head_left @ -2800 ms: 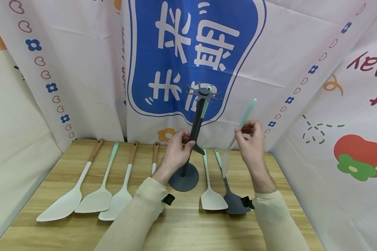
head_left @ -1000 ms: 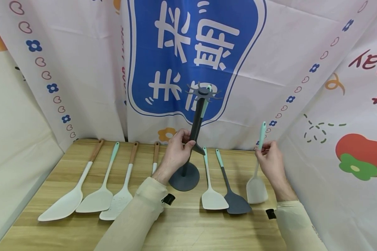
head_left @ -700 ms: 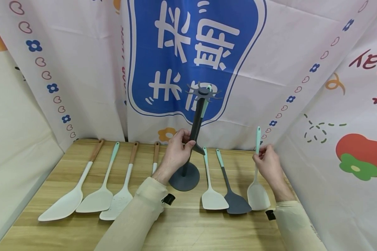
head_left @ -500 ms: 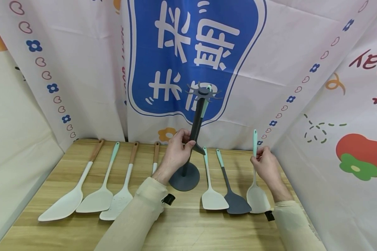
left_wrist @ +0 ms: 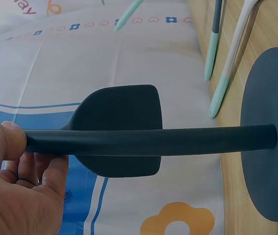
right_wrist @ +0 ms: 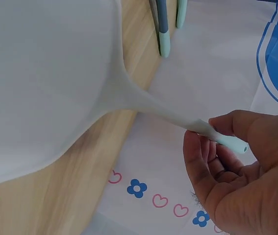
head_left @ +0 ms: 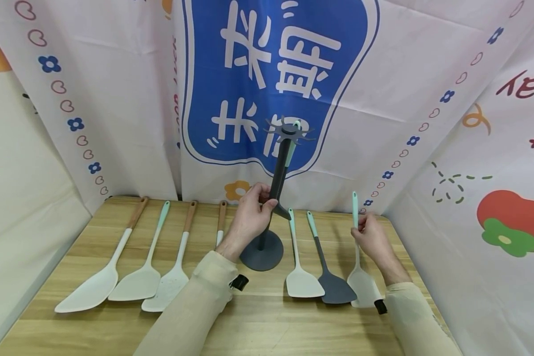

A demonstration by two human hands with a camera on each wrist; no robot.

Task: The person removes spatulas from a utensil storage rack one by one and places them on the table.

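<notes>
My left hand (head_left: 250, 212) grips the post of a dark grey utensil stand (head_left: 261, 251), fingers curled round it. A dark spatula with a mint handle (left_wrist: 124, 105) hangs from the stand's hooked top, behind the post in the left wrist view. Between thumb and fingers, my right hand (head_left: 375, 238) pinches the handle of a pale spatula (head_left: 363, 289). That spatula's mint handle end is raised, and its blade is down at the table, beside a dark grey spatula (head_left: 335, 288). Left of the grey one lies a white spatula with a mint handle (head_left: 303, 284).
On the left of the wooden table (head_left: 267, 326) lie a large white spoon-shaped turner (head_left: 89, 291), a pale spatula (head_left: 135, 284) and a speckled white turner (head_left: 169, 289). A wooden handle (head_left: 221, 215) shows beside my left forearm. Printed cloth (head_left: 374, 64) walls surround the table.
My right hand has carried the pale spatula from near the stand to the right, then lowered it to the table and shifted slightly left. My left hand stays on the post.
</notes>
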